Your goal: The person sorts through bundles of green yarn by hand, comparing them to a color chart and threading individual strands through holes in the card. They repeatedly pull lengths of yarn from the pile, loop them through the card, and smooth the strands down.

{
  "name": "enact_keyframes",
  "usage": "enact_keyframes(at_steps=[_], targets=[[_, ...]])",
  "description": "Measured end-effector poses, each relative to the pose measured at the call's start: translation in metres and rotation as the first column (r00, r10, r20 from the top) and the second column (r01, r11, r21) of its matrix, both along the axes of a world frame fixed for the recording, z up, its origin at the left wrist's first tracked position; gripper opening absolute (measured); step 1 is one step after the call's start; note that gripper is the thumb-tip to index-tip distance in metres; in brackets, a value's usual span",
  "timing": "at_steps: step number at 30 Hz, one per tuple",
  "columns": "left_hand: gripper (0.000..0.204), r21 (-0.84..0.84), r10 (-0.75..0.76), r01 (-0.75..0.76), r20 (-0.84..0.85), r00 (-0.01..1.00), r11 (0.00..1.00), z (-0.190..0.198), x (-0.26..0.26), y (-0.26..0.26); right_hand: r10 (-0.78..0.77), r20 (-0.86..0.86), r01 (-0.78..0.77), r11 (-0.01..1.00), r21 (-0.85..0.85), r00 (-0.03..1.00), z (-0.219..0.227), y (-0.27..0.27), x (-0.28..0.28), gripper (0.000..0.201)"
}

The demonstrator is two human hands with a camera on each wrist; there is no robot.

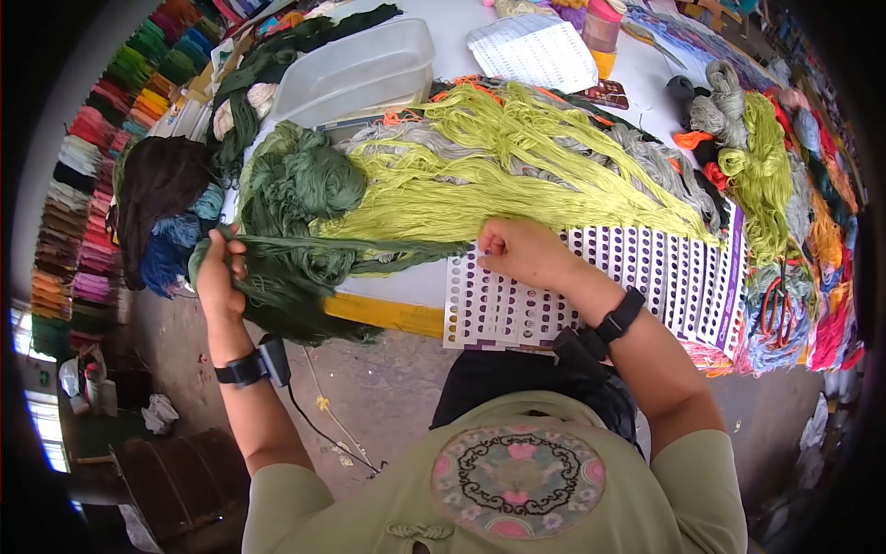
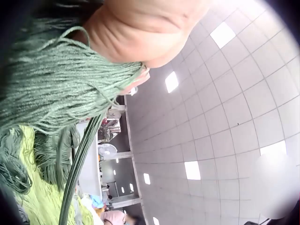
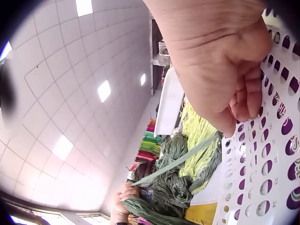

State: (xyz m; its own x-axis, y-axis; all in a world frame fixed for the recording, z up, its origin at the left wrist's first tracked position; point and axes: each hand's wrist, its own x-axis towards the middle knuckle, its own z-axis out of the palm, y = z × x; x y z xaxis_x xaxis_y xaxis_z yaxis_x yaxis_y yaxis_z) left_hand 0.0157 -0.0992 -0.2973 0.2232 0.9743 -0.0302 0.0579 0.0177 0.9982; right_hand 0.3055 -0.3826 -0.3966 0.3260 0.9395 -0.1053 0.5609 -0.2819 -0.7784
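Note:
Near the left table edge, my left hand (image 1: pixel 221 277) grips a thick hank of dark green thread (image 2: pixel 61 84); its loose lengths hang below the hand. A narrow bundle of green strands (image 1: pixel 388 247) stretches straight from there toward my right hand (image 1: pixel 521 254). With fingers curled, the right hand pinches the strand ends at the left edge of white punched cards (image 3: pixel 243 187), which carry rows of numbered holes with purple showing through. Its fingertips (image 3: pixel 227 126) hide the ends themselves. More dark green hanks (image 1: pixel 309 175) lie bunched behind the stretched strands.
Yellow-green thread (image 1: pixel 517 185) spreads across grey skeins behind the cards. A clear plastic tub (image 1: pixel 355 74) and a printed sheet (image 1: pixel 535 51) stand at the back. Red-handled scissors (image 1: pixel 775 309) lie at right among coloured skeins. Dark brown thread (image 1: pixel 161 189) sits at left.

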Motion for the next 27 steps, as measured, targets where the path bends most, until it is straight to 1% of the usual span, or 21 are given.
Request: enact_keyframes(at_steps=[1, 2, 3, 4, 6, 8, 9, 10, 11, 12, 13, 15, 17, 18, 19, 20, 22, 23, 25, 26, 27], targets=[[0.031, 0.083, -0.032, 0.058, -0.286, 0.958, 0.995, 0.007, 0.006, -0.017, -0.010, 0.013, 0.009, 1.000, 0.008, 1.000, 0.000, 0.000, -0.001, 0.022], [0.033, 0.148, -0.034, 0.137, -0.550, 0.835, 0.979, 0.017, 0.010, -0.037, -0.022, 0.025, 0.022, 1.000, 0.017, 0.999, 0.001, 0.000, -0.002, 0.022], [0.033, 0.042, -0.210, 0.271, -0.524, 0.825, 0.962, 0.027, 0.017, -0.060, -0.028, 0.024, 0.028, 0.999, 0.026, 0.999, 0.003, -0.001, -0.003, 0.022], [0.033, -0.060, -0.374, 0.395, -0.479, 0.794, 0.917, 0.033, 0.024, -0.082, -0.042, 0.059, 0.042, 0.999, 0.007, 0.997, 0.007, -0.002, -0.006, 0.021], [0.036, -0.165, -0.598, 0.576, -0.165, 0.784, 0.800, 0.027, 0.033, -0.109, -0.039, 0.101, 0.039, 0.999, 0.001, 0.994, 0.008, 0.001, -0.012, 0.021], [0.041, -0.042, -0.531, 0.530, -0.136, 0.837, 0.847, 0.016, 0.062, -0.151, -0.077, -0.155, 0.109, 0.972, 0.209, 0.985, -0.002, 0.004, -0.018, 0.016], [0.045, -0.020, -0.603, 0.603, 0.031, 0.797, 0.797, 0.015, 0.073, -0.164, -0.067, -0.438, 0.190, 0.952, 0.242, 0.896, 0.011, 0.004, -0.028, 0.020], [0.049, 0.015, -0.663, 0.673, 0.194, 0.723, 0.739, 0.015, 0.083, -0.173, -0.062, -0.430, 0.185, 0.950, 0.251, 0.901, 0.031, -0.001, -0.039, 0.020], [0.057, -0.041, -0.682, 0.720, 0.288, 0.673, 0.693, 0.015, 0.092, -0.181, -0.002, -0.592, 0.214, 0.933, 0.289, 0.806, 0.056, -0.008, -0.049, 0.017], [0.065, -0.093, -0.690, 0.768, 0.381, 0.615, 0.633, 0.015, 0.100, -0.186, 0.065, -0.728, 0.254, 0.913, 0.319, 0.682, 0.073, -0.016, -0.057, 0.013], [0.067, -0.098, -0.743, 0.838, 0.416, 0.524, 0.537, 0.015, 0.104, -0.188, 0.059, -0.724, 0.263, 0.909, 0.324, 0.687, 0.080, -0.021, -0.062, 0.013], [0.065, -0.069, -0.754, 0.835, 0.393, 0.526, 0.546, 0.012, 0.115, -0.200, 0.028, -0.741, 0.349, 0.870, 0.348, 0.670, 0.090, -0.031, -0.064, 0.009], [0.064, -0.048, -0.766, 0.838, 0.379, 0.519, 0.544, 0.015, 0.119, -0.210, 0.026, -0.717, 0.339, 0.869, 0.361, 0.696, 0.088, -0.040, -0.060, 0.010], [0.063, -0.091, -0.760, 0.846, 0.395, 0.516, 0.526, 0.016, 0.119, -0.213, 0.034, -0.699, 0.316, 0.876, 0.366, 0.714, 0.085, -0.044, -0.058, 0.012], [0.061, -0.136, -0.752, 0.850, 0.410, 0.516, 0.509, 0.017, 0.119, -0.215, 0.058, -0.734, 0.321, 0.874, 0.365, 0.677, 0.083, -0.047, -0.058, 0.011], [0.061, -0.135, -0.754, 0.851, 0.408, 0.515, 0.508, 0.015, 0.119, -0.214, 0.059, -0.734, 0.322, 0.873, 0.367, 0.677, 0.084, -0.049, -0.059, 0.011], [0.059, -0.127, -0.769, 0.828, 0.314, 0.556, 0.547, 0.007, 0.118, -0.210, 0.090, -0.829, 0.393, 0.849, 0.354, 0.552, 0.088, -0.051, -0.062, 0.009], [0.059, -0.126, -0.767, 0.824, 0.311, 0.561, 0.552, 0.007, 0.118, -0.210, 0.096, -0.829, 0.388, 0.850, 0.356, 0.551, 0.088, -0.050, -0.063, 0.009], [0.059, -0.147, -0.734, 0.828, 0.397, 0.551, 0.541, 0.006, 0.117, -0.210, 0.053, -0.846, 0.429, 0.844, 0.322, 0.531, 0.086, -0.047, -0.065, 0.008], [0.059, -0.145, -0.734, 0.826, 0.395, 0.553, 0.544, 0.007, 0.117, -0.211, 0.057, -0.845, 0.426, 0.844, 0.325, 0.531, 0.087, -0.047, -0.066, 0.008], [0.059, -0.157, -0.720, 0.829, 0.427, 0.547, 0.537, 0.007, 0.116, -0.212, 0.012, -0.796, 0.393, 0.865, 0.311, 0.605, 0.089, -0.048, -0.066, 0.008]])
